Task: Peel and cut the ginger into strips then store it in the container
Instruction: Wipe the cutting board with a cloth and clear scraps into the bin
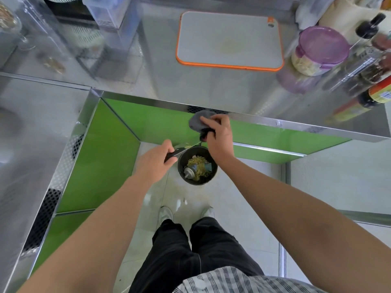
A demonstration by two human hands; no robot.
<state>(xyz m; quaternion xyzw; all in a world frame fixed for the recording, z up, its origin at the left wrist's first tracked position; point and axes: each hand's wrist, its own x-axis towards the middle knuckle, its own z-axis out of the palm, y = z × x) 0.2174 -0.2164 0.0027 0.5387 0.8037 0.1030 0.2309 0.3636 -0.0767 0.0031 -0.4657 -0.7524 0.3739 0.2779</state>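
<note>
Likely cleanup: left hand (157,160) is gripping the knife (176,152) over the bin (214,176), right hand (218,136) is clutching a cloth (197,121) near the blade, ginger (304,63) is sitting in the container (319,49) at two o'clock; next needs careful wiping.

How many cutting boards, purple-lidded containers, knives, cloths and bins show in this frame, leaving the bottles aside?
cutting board: 1
purple-lidded container: 1
knife: 1
grey cloth: 1
black bin: 1
Total: 5
</note>
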